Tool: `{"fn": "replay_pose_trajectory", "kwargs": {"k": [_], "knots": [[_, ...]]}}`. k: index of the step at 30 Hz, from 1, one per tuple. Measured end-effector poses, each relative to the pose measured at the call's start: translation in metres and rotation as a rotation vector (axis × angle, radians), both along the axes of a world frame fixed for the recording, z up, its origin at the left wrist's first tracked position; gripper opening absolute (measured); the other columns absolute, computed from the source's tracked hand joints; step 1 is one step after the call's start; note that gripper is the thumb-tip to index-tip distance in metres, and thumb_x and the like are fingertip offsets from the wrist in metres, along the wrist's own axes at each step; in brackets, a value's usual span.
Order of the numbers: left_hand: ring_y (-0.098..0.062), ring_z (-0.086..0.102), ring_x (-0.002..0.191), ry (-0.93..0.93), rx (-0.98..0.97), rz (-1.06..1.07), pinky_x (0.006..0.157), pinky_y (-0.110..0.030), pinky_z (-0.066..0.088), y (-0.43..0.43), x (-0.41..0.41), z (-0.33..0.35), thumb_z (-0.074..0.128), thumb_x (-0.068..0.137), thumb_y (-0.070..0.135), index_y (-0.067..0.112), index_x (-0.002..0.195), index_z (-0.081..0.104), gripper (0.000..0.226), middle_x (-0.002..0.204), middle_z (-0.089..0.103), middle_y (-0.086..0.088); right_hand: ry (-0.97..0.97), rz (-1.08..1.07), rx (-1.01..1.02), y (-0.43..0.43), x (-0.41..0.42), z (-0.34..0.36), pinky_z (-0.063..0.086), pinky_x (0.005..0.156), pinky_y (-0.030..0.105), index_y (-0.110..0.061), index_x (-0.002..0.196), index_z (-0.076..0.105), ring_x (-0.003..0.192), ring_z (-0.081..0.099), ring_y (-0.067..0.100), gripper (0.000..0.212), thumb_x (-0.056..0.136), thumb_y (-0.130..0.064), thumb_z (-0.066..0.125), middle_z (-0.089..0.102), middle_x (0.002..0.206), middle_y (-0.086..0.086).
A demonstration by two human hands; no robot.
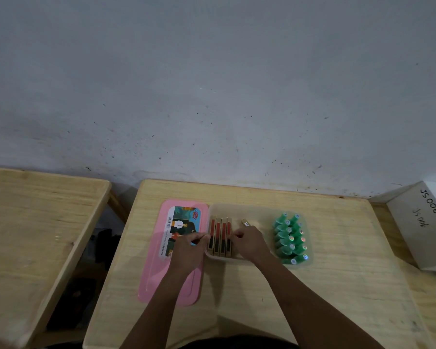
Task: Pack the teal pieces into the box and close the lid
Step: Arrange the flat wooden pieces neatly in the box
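In the head view, the clear plastic box (237,204) sits in the middle of the wooden table (262,298), with its pink lid (161,278) lying flat just to its left. The teal pieces (291,239) are already inside, at the box's right end. They are small green-blue bottle-like shapes with round, pale tips, lying in two tight rows. At the box's left end, red-and-gold bars (219,235) stand in a row on their edges.

The right hand (249,241) is inside the box with its fingers curled, apparently round a gold bar (245,223) that sticks out beyond them. The left hand (189,244) is curled at the box's left wall, above the lid; whether it pinches the rim cannot be told.

The step in hand looks like seating this bar beside the row. It should go in upright and flush while the left hand steadies the box, and nothing should stand above the rim or the lid will not close.
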State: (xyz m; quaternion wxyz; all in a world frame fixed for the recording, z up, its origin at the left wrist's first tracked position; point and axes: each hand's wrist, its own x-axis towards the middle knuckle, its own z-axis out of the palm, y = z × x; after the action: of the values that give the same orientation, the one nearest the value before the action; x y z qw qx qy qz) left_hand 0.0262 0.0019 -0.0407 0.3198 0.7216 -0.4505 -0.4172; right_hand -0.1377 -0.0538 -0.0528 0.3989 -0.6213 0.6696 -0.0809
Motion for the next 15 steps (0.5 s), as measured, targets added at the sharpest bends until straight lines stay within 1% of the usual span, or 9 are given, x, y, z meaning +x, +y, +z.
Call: {"fn": "replay_pose_trajectory", "kwargs": {"k": [2, 4, 6, 8, 9, 11, 13, 15], "knots": [[-0.001, 0.056, 0.078, -0.011, 0.004, -0.011, 0.060, -0.010, 0.039, 0.000, 0.000, 0.000, 0.057, 0.092, 0.022, 0.009, 0.111, 0.067, 0.025, 0.082, 0.061, 0.010, 0.050, 0.005, -0.013, -0.001, -0.009, 0.001, 0.048, 0.068, 0.026, -0.022, 0.093, 0.077, 0.073, 0.062, 0.013, 0.026, 0.090, -0.026, 0.051, 0.072, 0.085, 0.000], [0.002, 0.055, 0.074, -0.021, 0.001, -0.018, 0.055, -0.007, 0.041, 0.000, 0.000, 0.000, 0.057, 0.092, 0.021, 0.009, 0.111, 0.066, 0.024, 0.080, 0.057, 0.015, 0.191, -0.096, -0.096, -0.002, -0.020, 0.003, 0.050, 0.067, 0.028, -0.025, 0.092, 0.073, 0.074, 0.063, 0.016, 0.024, 0.088, -0.031, 0.050, 0.069, 0.084, -0.002], [0.002, 0.055, 0.072, -0.025, -0.001, -0.022, 0.053, -0.005, 0.041, 0.000, 0.000, 0.001, 0.056, 0.092, 0.020, 0.009, 0.111, 0.066, 0.024, 0.079, 0.057, 0.016, 0.314, -0.156, -0.141, -0.003, -0.030, 0.002, 0.047, 0.068, 0.029, -0.027, 0.104, 0.065, 0.084, 0.066, 0.019, 0.024, 0.086, -0.039, 0.054, 0.069, 0.096, -0.002], [0.001, 0.056, 0.072, -0.021, -0.001, -0.023, 0.053, -0.007, 0.041, 0.000, 0.000, 0.002, 0.056, 0.093, 0.021, 0.009, 0.111, 0.067, 0.024, 0.079, 0.058, 0.016, 0.394, -0.059, -0.046, -0.005, -0.035, 0.000, 0.045, 0.071, 0.030, -0.027, 0.115, 0.055, 0.094, 0.065, 0.021, 0.038, 0.081, -0.044, 0.061, 0.066, 0.106, 0.000], [0.001, 0.056, 0.072, -0.019, 0.001, -0.024, 0.054, -0.008, 0.041, 0.000, 0.000, 0.002, 0.056, 0.093, 0.021, 0.009, 0.111, 0.067, 0.024, 0.079, 0.059, 0.015, 0.421, -0.013, 0.012, -0.005, -0.035, -0.001, 0.046, 0.073, 0.031, -0.026, 0.117, 0.052, 0.097, 0.064, 0.022, 0.043, 0.079, -0.044, 0.064, 0.065, 0.108, 0.001], [0.002, 0.056, 0.073, -0.017, -0.004, -0.025, 0.054, -0.007, 0.042, 0.000, 0.000, 0.003, 0.057, 0.092, 0.020, 0.009, 0.111, 0.067, 0.024, 0.079, 0.059, 0.015, 0.412, -0.001, 0.056, -0.007, -0.034, -0.003, 0.048, 0.078, 0.033, -0.024, 0.116, 0.052, 0.098, 0.064, 0.022, 0.043, 0.079, -0.039, 0.067, 0.066, 0.107, 0.000], [0.002, 0.056, 0.073, -0.017, -0.013, -0.025, 0.054, -0.006, 0.042, 0.000, 0.000, 0.003, 0.057, 0.092, 0.020, 0.008, 0.111, 0.067, 0.024, 0.079, 0.059, 0.016, 0.349, -0.060, 0.043, -0.008, -0.034, -0.005, 0.052, 0.079, 0.033, -0.023, 0.114, 0.054, 0.090, 0.067, 0.021, 0.041, 0.077, -0.034, 0.069, 0.068, 0.100, 0.001], [0.003, 0.055, 0.073, -0.018, -0.016, -0.026, 0.054, -0.007, 0.041, 0.000, 0.000, 0.003, 0.056, 0.093, 0.019, 0.008, 0.110, 0.067, 0.023, 0.078, 0.058, 0.017, 0.191, -0.164, 0.050, -0.008, -0.034, -0.007, 0.056, 0.074, 0.033, -0.019, 0.112, 0.059, 0.077, 0.070, 0.018, 0.040, 0.076, -0.031, 0.070, 0.071, 0.092, 0.003]]}}
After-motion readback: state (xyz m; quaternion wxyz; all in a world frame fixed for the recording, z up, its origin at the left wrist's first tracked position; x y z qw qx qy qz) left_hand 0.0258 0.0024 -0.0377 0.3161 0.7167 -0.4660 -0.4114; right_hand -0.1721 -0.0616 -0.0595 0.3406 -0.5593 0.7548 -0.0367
